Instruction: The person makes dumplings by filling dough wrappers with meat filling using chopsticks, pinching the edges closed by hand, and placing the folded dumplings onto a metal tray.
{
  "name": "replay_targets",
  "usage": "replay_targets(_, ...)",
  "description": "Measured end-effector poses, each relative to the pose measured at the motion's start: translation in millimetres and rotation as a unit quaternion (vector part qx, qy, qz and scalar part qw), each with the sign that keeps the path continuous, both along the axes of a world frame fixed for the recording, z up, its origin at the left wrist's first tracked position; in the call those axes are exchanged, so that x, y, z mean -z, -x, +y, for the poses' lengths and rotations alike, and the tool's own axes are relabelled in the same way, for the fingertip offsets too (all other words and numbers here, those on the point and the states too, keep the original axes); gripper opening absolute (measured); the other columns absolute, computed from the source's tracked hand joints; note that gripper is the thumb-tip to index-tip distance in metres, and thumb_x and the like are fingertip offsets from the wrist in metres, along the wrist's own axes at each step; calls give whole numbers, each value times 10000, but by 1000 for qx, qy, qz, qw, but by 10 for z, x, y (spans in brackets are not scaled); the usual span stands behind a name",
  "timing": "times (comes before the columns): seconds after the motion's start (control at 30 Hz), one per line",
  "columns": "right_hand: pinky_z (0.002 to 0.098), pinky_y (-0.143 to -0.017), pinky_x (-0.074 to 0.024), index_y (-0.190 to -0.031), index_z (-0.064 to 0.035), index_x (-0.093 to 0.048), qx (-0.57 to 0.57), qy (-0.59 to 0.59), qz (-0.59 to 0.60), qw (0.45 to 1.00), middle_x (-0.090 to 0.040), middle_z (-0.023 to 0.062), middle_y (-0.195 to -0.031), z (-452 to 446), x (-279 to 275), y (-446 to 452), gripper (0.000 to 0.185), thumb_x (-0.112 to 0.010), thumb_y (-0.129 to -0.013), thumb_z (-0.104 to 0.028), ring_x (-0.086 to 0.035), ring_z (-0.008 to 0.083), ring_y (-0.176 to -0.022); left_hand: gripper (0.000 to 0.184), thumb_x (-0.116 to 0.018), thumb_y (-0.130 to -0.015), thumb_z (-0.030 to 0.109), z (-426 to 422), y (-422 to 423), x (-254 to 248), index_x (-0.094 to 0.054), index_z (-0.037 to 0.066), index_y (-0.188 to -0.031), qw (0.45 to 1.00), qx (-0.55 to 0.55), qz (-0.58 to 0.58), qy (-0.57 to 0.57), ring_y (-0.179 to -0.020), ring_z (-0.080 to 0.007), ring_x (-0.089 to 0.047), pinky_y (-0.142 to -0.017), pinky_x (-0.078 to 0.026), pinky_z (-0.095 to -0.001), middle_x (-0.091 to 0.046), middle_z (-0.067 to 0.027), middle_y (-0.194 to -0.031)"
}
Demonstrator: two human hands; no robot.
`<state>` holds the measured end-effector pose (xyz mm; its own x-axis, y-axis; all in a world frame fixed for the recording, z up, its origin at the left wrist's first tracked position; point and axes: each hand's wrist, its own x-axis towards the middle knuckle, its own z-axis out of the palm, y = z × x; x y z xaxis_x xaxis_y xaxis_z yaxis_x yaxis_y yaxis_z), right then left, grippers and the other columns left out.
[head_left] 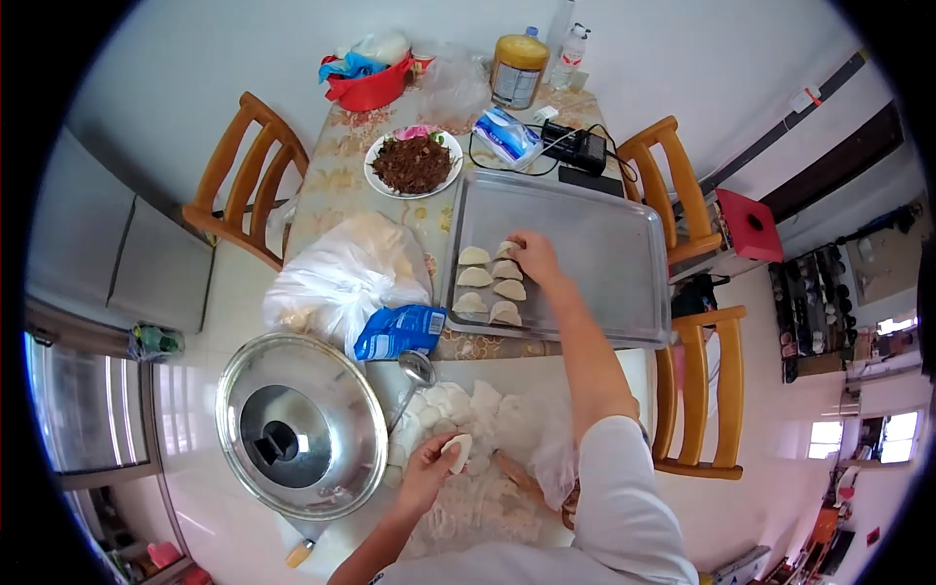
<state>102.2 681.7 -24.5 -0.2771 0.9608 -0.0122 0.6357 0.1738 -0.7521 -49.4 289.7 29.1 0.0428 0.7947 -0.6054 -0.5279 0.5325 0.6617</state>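
Note:
My left hand (429,470) is closed around a pale folded dumpling (458,453), held low over the floury work surface. Stretched out over the metal tray (604,327), my right hand (536,255) has its fingertips on a dumpling (507,250) at the far end of the right-hand row. Two short rows of dumplings (474,277) lie at the tray's left side. Beneath my left hand, several flat dough wrappers (439,400) are spread on the surface. A wooden stick-like piece (517,473) lies near them, partly hidden by clear plastic.
A large pan lid (336,468) and a ladle (417,369) are at the left. Behind them sit a white plastic bag (341,278) and a blue packet (400,331). A plate of brown shredded food (414,164), a red basin (370,90) and a cabled black device (575,146) stand farther back.

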Motion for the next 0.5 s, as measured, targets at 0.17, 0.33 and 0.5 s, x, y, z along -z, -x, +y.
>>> replay_targets(0.17, 340, -786, -496, -1049, -38, -678, -13, 13, -16, 1000, -690, 131, -948, -2, -52, -1, 289, -684, -772, -119, -645, 254, -854, 327, -570, -954, 177, 55, -38, -35, -553, 0, -1228, 1000, 6, 6, -14, -878, -110, -593, -763, -525, -267, -615, -47, -1056)
replay_targets(0.33, 349, -803, -498, -1094, -30, -650, -21, -61, -7, 998, -675, 137, -1013, -32, 93, -57, 327, -678, -782, -122, -640, 265, -899, 289, -557, -956, 147, 135, -54, -172, -566, 2, -1207, 997, 33, 50, -44, -899, -109, -595, -801, -511, -261, -622, -34, -1056)
replay_targets(0.5, 398, -811, -488, -1085, -18, -636, 68, -80, 58, 993, -645, 171, -1050, -132, 146, -228, 332, -665, -774, -130, -620, 332, -944, 322, -625, -914, 145, 760, 40, -448, -597, 19, -1209, 980, 13, 141, -137, -817, -56, -540, -688, -457, -206, -619, -5, -988)
